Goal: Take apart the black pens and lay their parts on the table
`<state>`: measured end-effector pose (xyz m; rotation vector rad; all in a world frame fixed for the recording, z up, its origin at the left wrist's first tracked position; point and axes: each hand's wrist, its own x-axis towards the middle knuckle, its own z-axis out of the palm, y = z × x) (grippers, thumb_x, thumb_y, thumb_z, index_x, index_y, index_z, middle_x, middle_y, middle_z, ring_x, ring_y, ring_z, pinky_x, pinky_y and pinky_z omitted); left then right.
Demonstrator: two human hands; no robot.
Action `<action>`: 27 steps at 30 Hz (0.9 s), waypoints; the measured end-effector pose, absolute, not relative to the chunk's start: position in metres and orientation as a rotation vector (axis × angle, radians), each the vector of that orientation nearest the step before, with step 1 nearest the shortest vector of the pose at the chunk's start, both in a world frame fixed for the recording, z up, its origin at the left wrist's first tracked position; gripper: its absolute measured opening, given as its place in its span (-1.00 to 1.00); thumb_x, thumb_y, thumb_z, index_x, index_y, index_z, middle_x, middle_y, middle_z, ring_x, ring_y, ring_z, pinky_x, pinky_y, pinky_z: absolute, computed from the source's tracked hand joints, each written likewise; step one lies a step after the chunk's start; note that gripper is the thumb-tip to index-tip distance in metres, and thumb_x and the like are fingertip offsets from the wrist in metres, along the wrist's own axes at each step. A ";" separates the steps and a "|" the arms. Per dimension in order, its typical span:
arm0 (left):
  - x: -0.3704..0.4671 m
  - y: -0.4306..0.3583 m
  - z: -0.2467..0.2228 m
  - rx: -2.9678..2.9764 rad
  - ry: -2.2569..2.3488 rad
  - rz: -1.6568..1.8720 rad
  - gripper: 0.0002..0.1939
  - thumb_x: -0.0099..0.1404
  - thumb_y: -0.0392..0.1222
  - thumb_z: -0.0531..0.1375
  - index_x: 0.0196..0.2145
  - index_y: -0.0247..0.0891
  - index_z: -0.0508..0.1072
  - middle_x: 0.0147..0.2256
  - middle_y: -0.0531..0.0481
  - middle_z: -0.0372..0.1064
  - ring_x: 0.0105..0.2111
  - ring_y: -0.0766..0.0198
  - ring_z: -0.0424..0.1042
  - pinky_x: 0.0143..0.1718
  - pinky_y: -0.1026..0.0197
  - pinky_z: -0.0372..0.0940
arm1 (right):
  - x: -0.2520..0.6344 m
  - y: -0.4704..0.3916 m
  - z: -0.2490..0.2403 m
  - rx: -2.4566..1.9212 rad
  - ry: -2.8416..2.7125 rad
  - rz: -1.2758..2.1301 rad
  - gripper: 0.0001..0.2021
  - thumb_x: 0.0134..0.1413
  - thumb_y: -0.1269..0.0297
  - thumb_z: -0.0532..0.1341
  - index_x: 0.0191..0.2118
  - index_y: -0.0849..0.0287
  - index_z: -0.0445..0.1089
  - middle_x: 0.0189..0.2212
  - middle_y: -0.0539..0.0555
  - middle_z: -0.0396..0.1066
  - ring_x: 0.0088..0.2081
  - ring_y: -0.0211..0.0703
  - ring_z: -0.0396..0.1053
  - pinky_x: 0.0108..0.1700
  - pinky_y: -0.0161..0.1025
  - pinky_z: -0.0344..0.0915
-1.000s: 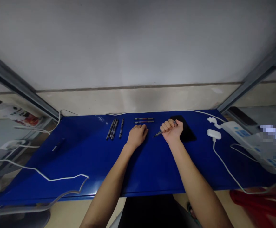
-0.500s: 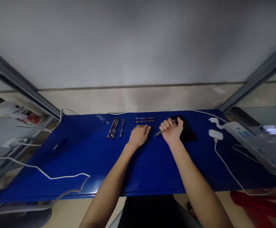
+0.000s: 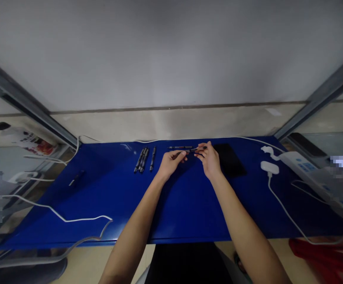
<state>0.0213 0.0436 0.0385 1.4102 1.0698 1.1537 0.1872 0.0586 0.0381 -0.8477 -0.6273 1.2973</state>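
A dark slim pen (image 3: pixel 192 150) is held nearly level between my two hands above the table. My left hand (image 3: pixel 170 162) pinches its left part between thumb and fingers. On the other side, my right hand (image 3: pixel 209 161) has its fingertips closed on the right end. Just behind my left hand lies another pen (image 3: pixel 180 147), sideways on the table. To the left, several grey-and-black pens (image 3: pixel 142 159) lie side by side in a bunch, and a single pen (image 3: pixel 153 159) lies slightly apart from them.
The blue table (image 3: pixel 124 205) has a black flat object (image 3: pixel 230 159) right of my right hand. A white charger (image 3: pixel 269 167) with its cable and a white power strip (image 3: pixel 304 169) are further right. A dark small item (image 3: pixel 77 178) and a white cable (image 3: pixel 71 221) lie left.
My right hand has turned over from palm-up, and my left hand has lifted from lying on the table to pinch the pen. Only one sideways pen now shows at the back, where two showed.
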 end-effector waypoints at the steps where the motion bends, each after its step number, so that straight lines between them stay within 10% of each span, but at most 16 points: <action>1: 0.019 0.045 0.039 1.351 1.095 1.212 -0.61 0.24 0.12 0.21 -0.28 -0.31 0.56 -0.42 -0.05 0.48 -0.48 0.33 0.35 -0.41 0.28 0.20 | 0.186 0.058 0.036 -0.884 -0.682 1.267 -0.66 0.08 -0.04 0.27 -0.41 0.17 0.40 -0.51 0.04 0.37 -0.49 -0.24 0.35 -0.47 -0.30 0.32; 6: 0.014 0.051 0.037 1.163 1.171 1.414 -0.60 0.20 0.15 0.24 -0.36 -0.30 0.51 -0.41 -0.05 0.47 -0.51 0.38 0.34 -0.50 0.33 0.13 | 0.180 0.053 0.029 -0.987 -0.993 1.277 -0.62 0.10 -0.03 0.26 -0.50 0.19 0.38 -0.67 -0.06 0.21 -0.65 -0.37 0.12 -0.62 -0.37 0.07; 17: 0.014 0.054 0.034 1.161 1.182 1.415 -0.58 0.33 0.17 0.07 -0.31 -0.28 0.40 -0.35 -0.06 0.45 -0.47 0.35 0.38 -0.48 0.33 0.18 | 0.168 0.043 0.027 -1.150 -1.651 1.182 -0.61 0.19 -0.01 0.17 -0.48 0.18 0.48 -0.60 0.00 0.35 -0.54 -0.27 0.27 -0.47 -0.32 0.14; 27: -0.021 0.052 0.033 1.822 2.265 0.822 -0.69 0.33 0.06 0.09 -0.29 -0.20 0.49 -0.38 -0.16 0.47 -0.22 -0.01 0.41 -0.30 0.13 0.22 | 0.176 0.045 0.026 -1.324 -1.669 0.938 -0.60 0.24 0.02 0.10 -0.49 0.14 0.47 -0.60 0.01 0.37 -0.56 -0.23 0.28 -0.47 -0.29 0.12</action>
